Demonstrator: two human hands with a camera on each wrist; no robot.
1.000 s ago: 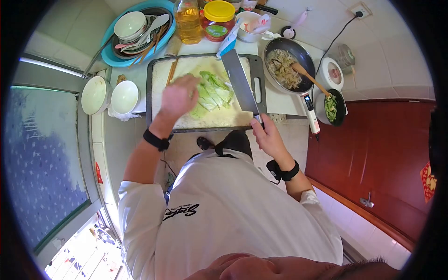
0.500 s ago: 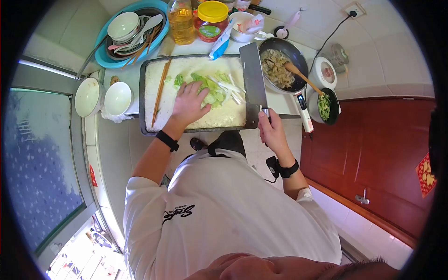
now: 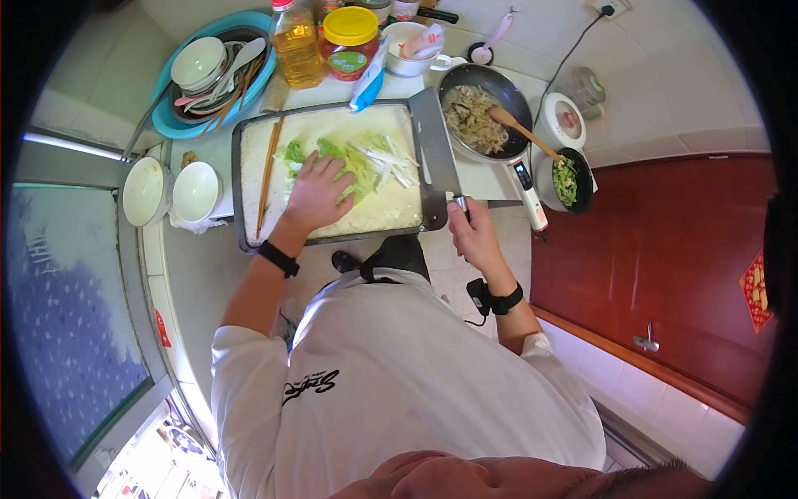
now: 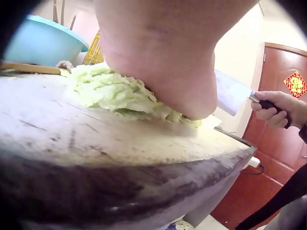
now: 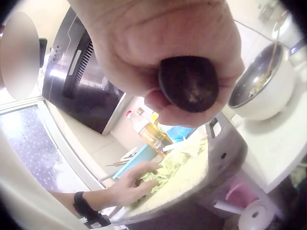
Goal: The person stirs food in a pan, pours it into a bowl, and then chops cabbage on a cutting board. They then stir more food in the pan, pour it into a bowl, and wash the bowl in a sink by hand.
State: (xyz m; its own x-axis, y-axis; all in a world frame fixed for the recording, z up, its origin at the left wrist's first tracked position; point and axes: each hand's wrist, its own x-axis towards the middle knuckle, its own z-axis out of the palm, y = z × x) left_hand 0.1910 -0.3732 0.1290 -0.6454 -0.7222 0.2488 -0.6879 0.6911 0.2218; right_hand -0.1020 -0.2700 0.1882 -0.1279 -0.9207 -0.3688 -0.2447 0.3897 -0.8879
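Sliced pale-green leafy cabbage (image 3: pixel 363 166) lies in a flattened heap on the worn cutting board (image 3: pixel 366 218), whiter strips to the right. My left hand (image 3: pixel 317 193) rests on the left part of the heap, fingers spread and fairly straight; leaves show beside its palm in the left wrist view. My right hand (image 3: pixel 476 233) grips the black handle of a broad-bladed cleaver (image 3: pixel 438 150) at the board's right end. From the right wrist, the handle's butt (image 5: pixel 189 84) pokes out of the curled fingers. A pair of chopsticks (image 3: pixel 269 179) lies along the board's left side.
Right of the board are a frying pan (image 3: pixel 515 104) of cooked food with a wooden spatula and a small pot (image 3: pixel 583 170) of chopped greens. Behind stand an oil bottle (image 3: pixel 297 50), a yellow-lidded jar (image 3: pixel 350 29) and a blue basin (image 3: pixel 166 116) of dishes. White bowls (image 3: pixel 196 191) sit left.
My left hand has come down onto the cabbage, and the heap is spread flatter. The cleaver has moved right, from over the board to its right end.
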